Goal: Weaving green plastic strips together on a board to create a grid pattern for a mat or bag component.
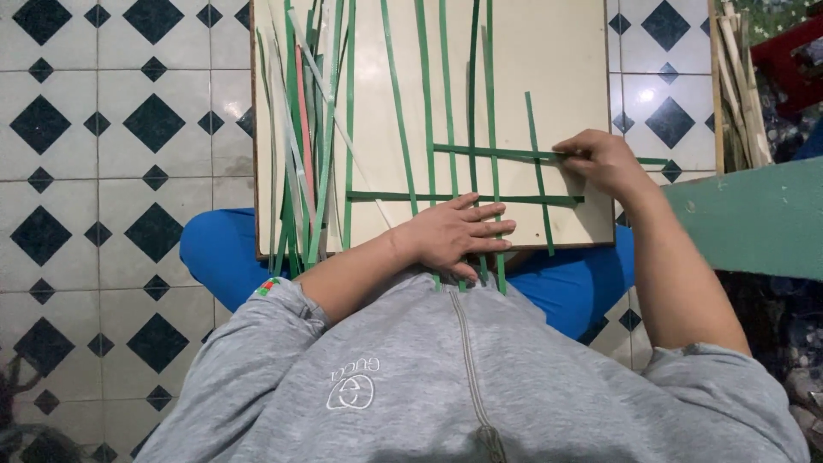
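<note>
On the pale board (pixel 549 51) across the lap, the left hand (pixel 459 236) lies flat near 6 o'clock, fingers spread and pointing toward 3 o'clock, pressing down the upright green strips (pixel 446 94). At 3 o'clock, the right hand (pixel 600 159) is curled, pinching the end of the upper crosswise strip (pixel 489 153); a lower crosswise strip (pixel 463 198) runs just above the left hand. These strips are thin, flat and glossy. Loose strips (pixel 304 129), green, white and pinkish, pile toward 9 o'clock. Beneath is a white tiled floor (pixel 120 154) with black diamonds; a green plank (pixel 754 219) stands at 3 o'clock.
</note>
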